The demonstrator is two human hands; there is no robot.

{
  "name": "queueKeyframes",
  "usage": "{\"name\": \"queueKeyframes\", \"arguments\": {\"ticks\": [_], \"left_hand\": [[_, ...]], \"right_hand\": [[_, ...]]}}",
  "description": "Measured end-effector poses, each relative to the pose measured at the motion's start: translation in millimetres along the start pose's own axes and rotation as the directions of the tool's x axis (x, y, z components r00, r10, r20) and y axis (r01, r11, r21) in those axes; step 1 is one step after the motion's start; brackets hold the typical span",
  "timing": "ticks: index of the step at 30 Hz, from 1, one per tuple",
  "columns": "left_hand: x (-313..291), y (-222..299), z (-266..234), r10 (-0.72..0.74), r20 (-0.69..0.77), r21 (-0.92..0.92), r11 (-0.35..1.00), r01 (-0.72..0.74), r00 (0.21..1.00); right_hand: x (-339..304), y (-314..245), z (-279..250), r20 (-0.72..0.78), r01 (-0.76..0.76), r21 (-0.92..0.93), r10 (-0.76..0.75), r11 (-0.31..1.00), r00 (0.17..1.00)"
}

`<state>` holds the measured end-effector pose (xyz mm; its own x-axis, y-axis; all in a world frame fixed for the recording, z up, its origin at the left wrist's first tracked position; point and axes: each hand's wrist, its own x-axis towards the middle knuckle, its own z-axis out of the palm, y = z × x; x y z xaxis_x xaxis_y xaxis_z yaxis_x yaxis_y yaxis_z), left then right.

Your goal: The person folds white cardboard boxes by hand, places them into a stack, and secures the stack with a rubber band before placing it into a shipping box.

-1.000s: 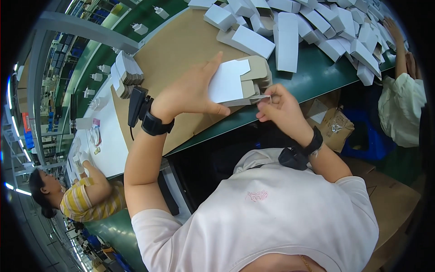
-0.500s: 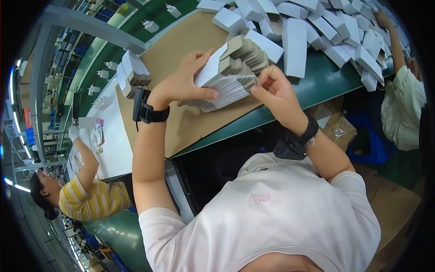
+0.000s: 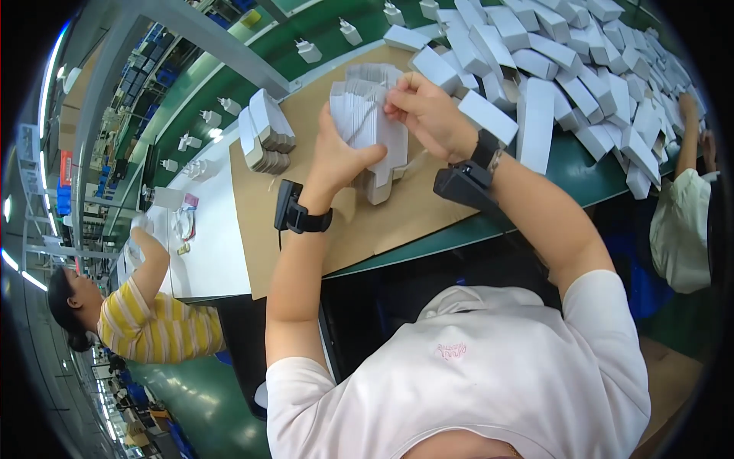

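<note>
A stack of flat, folded white cartons [image 3: 358,111] is tilted up above a brown cardboard sheet [image 3: 306,229], their thin edges showing. My left hand [image 3: 340,161] is closed round the stack's left side, thumb across its front. At the upper right of the stack my right hand [image 3: 432,115] is closed in a pinch. A thin band [image 3: 365,116] runs slantwise over the carton edges toward those fingertips, which partly hide its end. Left of my hands, another bundle of folded cartons [image 3: 267,126] rests on the sheet.
White boxes [image 3: 566,57] lie heaped at the far right of the green table. White plug adapters [image 3: 308,51] stand along a green strip at the back. One person [image 3: 164,325] in a striped shirt works at the left; another person's arm [image 3: 688,126] reaches the heap.
The stack has turned in my hands, so its carton edges now face me. My right hand has moved left and up, to the stack's upper side. The whole view has shifted.
</note>
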<state>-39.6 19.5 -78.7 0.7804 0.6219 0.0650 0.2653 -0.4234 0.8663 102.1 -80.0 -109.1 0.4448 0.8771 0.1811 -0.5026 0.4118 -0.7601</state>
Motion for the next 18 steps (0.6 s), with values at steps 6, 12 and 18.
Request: {"name": "queueKeyframes", "arguments": {"ticks": [6, 12, 18], "left_hand": [[13.3, -36.7, -7.8, 0.007, -0.116, -0.345, 0.937, -0.047, 0.993], [9.9, -49.5, -38.2, -0.143, 0.048, -0.872, 0.477, 0.112, 0.988], [0.8, -49.5, -70.6, 0.069, 0.029, -0.964, 0.264, 0.010, 0.997]], "right_hand": [[6.6, -0.9, -5.5, -0.037, -0.016, 0.229, 0.025, 0.973, 0.999], [-11.2, -50.3, -0.6, -0.092, 0.095, 0.145, -0.082, 0.985, 0.992], [-53.6, -115.5, 7.2, 0.026, 0.191, -0.062, -0.189, 0.980, 0.982]]}}
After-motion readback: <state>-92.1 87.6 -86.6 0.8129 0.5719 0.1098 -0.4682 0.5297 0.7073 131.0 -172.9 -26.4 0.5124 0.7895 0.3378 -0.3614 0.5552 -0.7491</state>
